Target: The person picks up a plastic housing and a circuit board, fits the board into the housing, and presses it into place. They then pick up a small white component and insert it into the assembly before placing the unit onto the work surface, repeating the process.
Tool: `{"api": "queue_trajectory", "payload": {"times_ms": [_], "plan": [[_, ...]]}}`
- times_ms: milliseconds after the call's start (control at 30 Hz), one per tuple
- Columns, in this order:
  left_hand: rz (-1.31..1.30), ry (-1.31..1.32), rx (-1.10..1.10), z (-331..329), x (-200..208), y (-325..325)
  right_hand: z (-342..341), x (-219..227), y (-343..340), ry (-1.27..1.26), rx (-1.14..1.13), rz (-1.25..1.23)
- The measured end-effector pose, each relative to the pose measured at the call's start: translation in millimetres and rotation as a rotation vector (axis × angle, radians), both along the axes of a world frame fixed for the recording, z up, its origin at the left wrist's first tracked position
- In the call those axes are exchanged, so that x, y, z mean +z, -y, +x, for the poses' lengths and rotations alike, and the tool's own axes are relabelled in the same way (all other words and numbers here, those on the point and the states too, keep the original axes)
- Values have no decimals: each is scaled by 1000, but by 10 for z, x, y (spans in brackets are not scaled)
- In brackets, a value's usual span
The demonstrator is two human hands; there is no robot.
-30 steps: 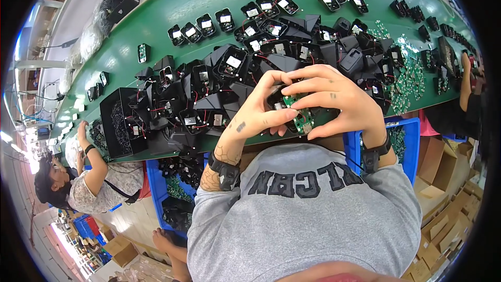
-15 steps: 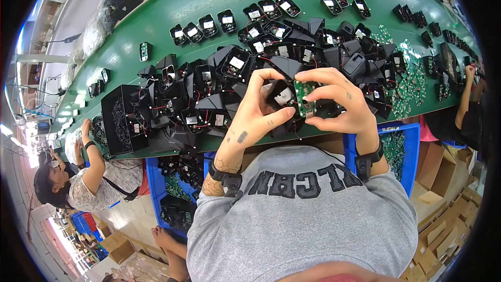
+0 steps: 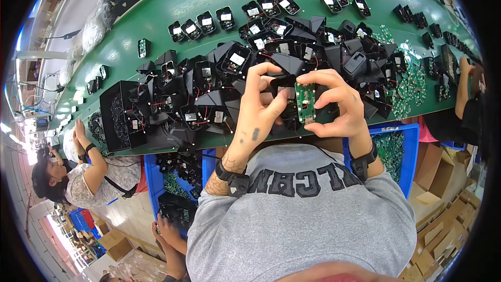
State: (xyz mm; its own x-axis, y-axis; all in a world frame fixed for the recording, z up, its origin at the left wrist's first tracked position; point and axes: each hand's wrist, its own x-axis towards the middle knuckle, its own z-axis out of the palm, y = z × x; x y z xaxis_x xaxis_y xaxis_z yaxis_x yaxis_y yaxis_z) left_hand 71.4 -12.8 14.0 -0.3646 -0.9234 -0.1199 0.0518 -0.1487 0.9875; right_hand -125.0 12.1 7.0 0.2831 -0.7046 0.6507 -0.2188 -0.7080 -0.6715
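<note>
Far left: co-worker in a patterned top (image 3: 91, 180), hands brought together at the table edge.

Left: black open box (image 3: 133, 141), holding small dark parts; set on the green table (image 3: 156, 31).

Lower left: blue bin (image 3: 152, 177), holding boards and black parts; a second co-worker's hands (image 3: 166, 230), now both at its near end, where only one showed clearly half a second ago.

Left to centre: heap of black casings (image 3: 209, 99), red wires among them. Above it: row of open casings (image 3: 206, 21), white pieces inside.

Centre: left hand (image 3: 261, 107), closed around one black housing (image 3: 284, 82). Change: left thumb (image 3: 277, 105) has gone from the housing's lower edge up across its opening, apparently onto the white piece within. Judged meaning: attention is on the housing's interior, with the board kept out of it.

Right of centre: green circuit board (image 3: 305, 96), upright just beside the housing; whether they touch, or are joined by wire, cannot be told. Right hand (image 3: 339, 102), gripping the board at top and bottom between fingers and thumb.

Right: spread of loose green boards (image 3: 409, 83); below, second blue bin (image 3: 409, 162), holding more boards.
</note>
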Motion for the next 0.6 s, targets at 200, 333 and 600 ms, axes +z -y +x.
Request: {"api": "queue_trajectory", "payload": {"times_ms": [200,333,600], "plan": [[-144,-33,-15,17,-163,-12,8,-78,-7,101,43,55],[-99,10,-82,53,-54,-40,-15,-86,11,116,-16,28],[-345,183,-201,76,-58,-56,19,-45,-12,84,37,54]]}}
